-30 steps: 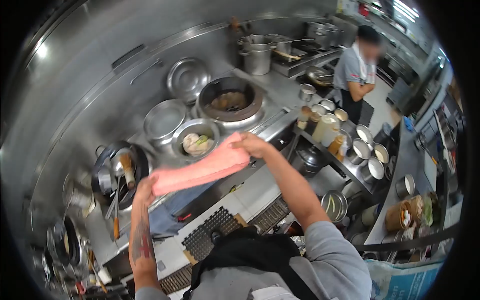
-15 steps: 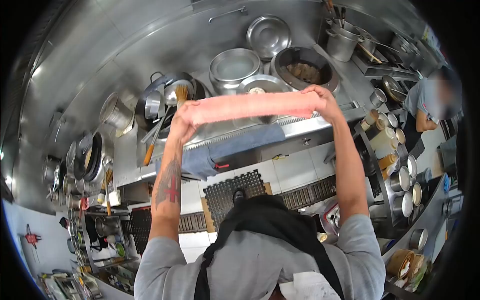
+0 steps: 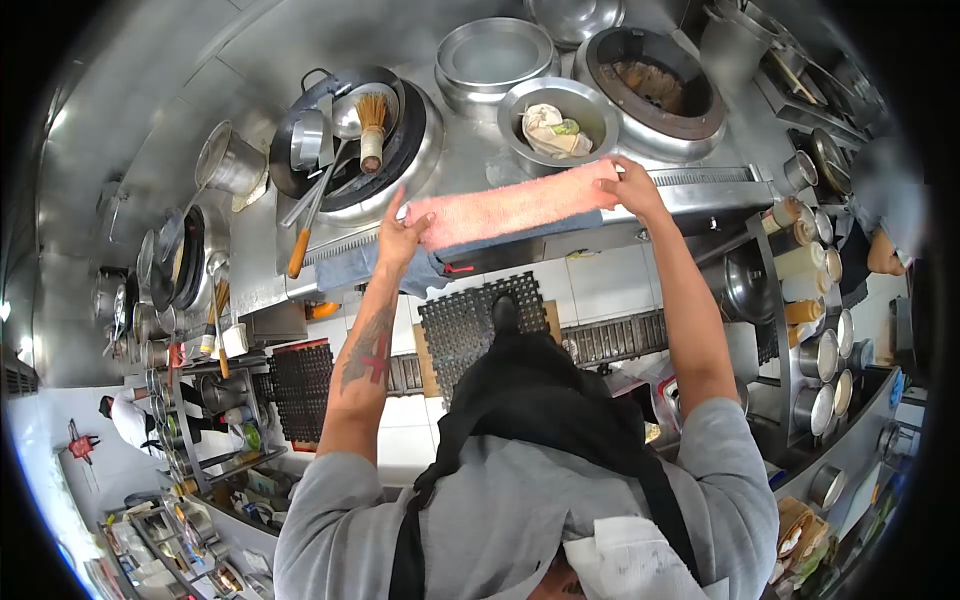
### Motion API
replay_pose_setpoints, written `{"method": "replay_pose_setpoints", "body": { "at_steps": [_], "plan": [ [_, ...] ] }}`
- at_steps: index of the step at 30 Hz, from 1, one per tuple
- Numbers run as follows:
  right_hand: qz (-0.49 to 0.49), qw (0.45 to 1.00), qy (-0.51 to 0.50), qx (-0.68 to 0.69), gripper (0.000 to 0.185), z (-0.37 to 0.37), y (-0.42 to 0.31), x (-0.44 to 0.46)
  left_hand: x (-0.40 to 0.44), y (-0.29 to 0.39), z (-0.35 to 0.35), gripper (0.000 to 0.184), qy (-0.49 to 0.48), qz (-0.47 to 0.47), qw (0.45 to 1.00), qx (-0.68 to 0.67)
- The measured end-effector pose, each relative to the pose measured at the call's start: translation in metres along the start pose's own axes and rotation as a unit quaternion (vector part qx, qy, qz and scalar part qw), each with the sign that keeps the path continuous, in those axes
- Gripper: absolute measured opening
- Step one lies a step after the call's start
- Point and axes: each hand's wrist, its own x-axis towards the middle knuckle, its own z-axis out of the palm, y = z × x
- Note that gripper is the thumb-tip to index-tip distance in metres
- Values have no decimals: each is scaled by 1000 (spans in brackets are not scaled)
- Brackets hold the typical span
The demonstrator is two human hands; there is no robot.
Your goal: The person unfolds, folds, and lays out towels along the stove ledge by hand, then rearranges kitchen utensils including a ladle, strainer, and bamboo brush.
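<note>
A pink towel (image 3: 510,208), folded into a long strip, is stretched between my two hands above the front edge of the steel stove counter. My left hand (image 3: 402,242) grips its left end, thumb over the cloth and one finger pointing up. At the other end, my right hand (image 3: 632,190) pinches the upper corner. Just beyond the towel sits a steel bowl (image 3: 512,105) with a pale cloth and something green inside. Under the towel, a blue-grey cloth (image 3: 355,268) hangs along the counter's edge.
To the left, a wok (image 3: 385,168) holds a ladle, a steel pot and a bamboo brush (image 3: 371,130). Behind are a lidded-looking steel pot (image 3: 495,50) and a dark burner well (image 3: 655,85). Condiment containers (image 3: 800,270) line the right shelf, near another person. A black mat (image 3: 470,315) lies on the floor.
The towel now appears shorter and closer to the counter's front edge, uncovering the bowl behind it. My hands have come nearer each other. The camera view has shifted too.
</note>
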Motion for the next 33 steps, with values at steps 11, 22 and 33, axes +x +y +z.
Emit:
{"method": "replay_pose_setpoints", "body": {
  "at_steps": [11, 22, 33],
  "plan": [
    [140, 987, 47, -62, 59, 55, 112, 56, 32, -124, -30, 26, -5, -160, 982, 99],
    [-102, 872, 40, -477, 103, 135, 76, -5, -11, -53, 69, 112, -201, 85, 782, 584],
    [-44, 870, -58, -488, 98, 91, 76, 0, 6, -90, 19, 110, -233, 51, 823, 515]
  ]
}}
